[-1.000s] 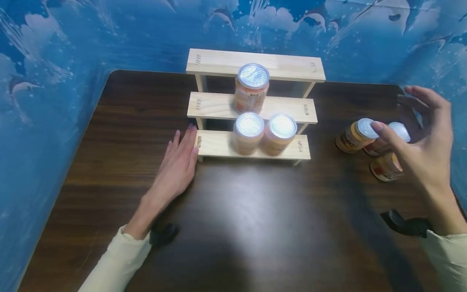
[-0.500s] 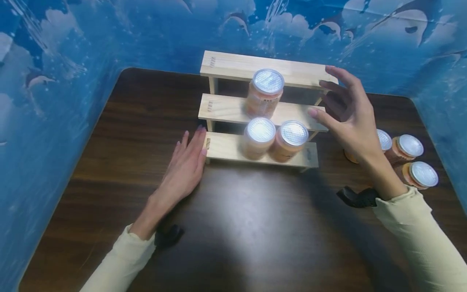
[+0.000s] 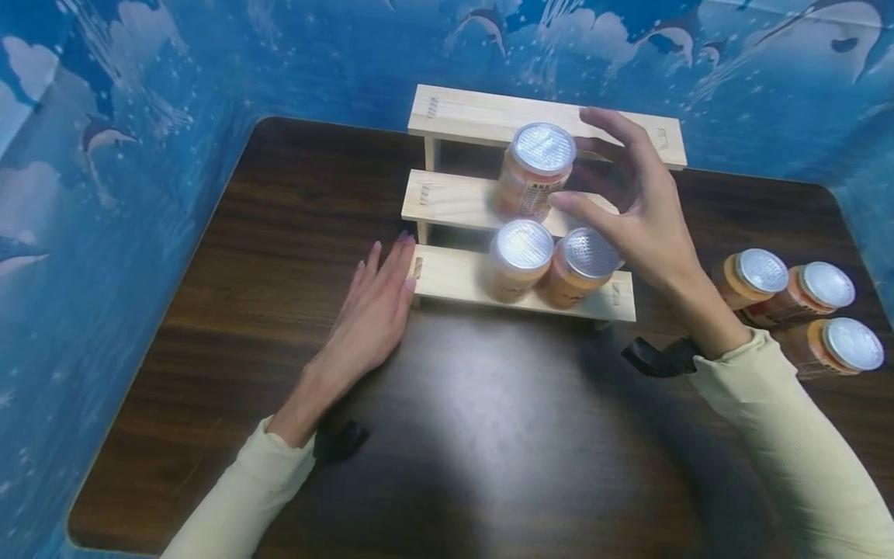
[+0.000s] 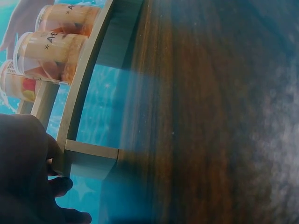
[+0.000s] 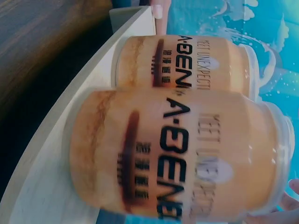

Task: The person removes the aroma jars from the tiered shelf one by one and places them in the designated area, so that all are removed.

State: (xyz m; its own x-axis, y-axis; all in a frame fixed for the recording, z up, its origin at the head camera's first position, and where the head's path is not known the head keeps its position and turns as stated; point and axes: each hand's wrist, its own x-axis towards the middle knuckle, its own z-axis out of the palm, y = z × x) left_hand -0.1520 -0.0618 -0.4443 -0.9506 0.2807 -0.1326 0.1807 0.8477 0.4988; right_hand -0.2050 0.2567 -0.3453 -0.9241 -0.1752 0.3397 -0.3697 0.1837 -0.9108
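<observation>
A three-tier light wooden shelf (image 3: 447, 272) stands on the table. On its lowest tier are two clear jars with silvery lids, the left jar (image 3: 517, 264) and the right jar (image 3: 576, 272); in the right wrist view, the nearer jar (image 5: 140, 154) carries "A-BEN" lettering. A third jar (image 3: 527, 182) stands upright on the middle tier. My right hand (image 3: 639, 194) is beside this third jar, fingers spread and curved, thumb tip close to its side; whether they touch is unclear. My left hand (image 3: 373, 310) rests against the lowest tier's left end, its fingers extended.
Three more jars stand together on the table at the right: one jar (image 3: 750, 279) at the left, one jar (image 3: 810, 295) behind, and one jar (image 3: 841, 349) nearest. A blue dolphin-print backdrop (image 3: 335, 62) surrounds the dark wooden table (image 3: 230, 295).
My right hand has moved left from above the jars on the table to beside the middle-tier jar. My left hand has stayed at the shelf's end. The head view has shifted slightly.
</observation>
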